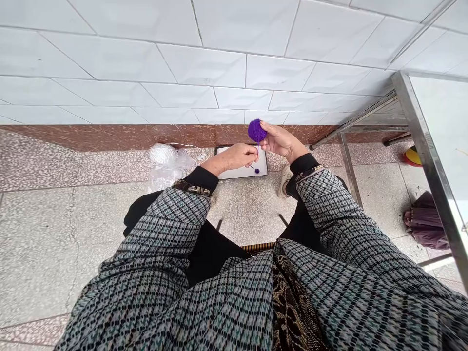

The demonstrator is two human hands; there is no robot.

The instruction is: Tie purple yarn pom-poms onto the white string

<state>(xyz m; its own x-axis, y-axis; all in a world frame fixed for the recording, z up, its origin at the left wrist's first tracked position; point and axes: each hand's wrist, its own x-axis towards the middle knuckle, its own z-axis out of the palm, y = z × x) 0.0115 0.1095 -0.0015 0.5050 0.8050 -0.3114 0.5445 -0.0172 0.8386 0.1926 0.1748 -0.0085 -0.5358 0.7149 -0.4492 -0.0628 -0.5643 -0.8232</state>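
Observation:
A round ball of purple yarn (pixel 256 130) is held up in front of me, my right hand (pixel 280 141) closed on its right side. From the ball a purple strand runs down to my left hand (pixel 242 157), whose fingers are pinched together on it. Below both hands a shallow white tray (pixel 232 173) with a dark rim lies on the floor. A small dark purple yarn bit (pixel 257 171) shows over the tray, joined by a thin strand toward my left hand; whether it rests on the tray I cannot tell.
White yarn (pixel 163 154) and a clear plastic bag (pixel 164 176) lie on the floor left of the tray. A tiled wall (pixel 219 68) rises close ahead. To the right stands a metal-framed table (pixel 426 146), with a folded purple umbrella (pixel 427 222) and a red-yellow object (pixel 413 156) beneath.

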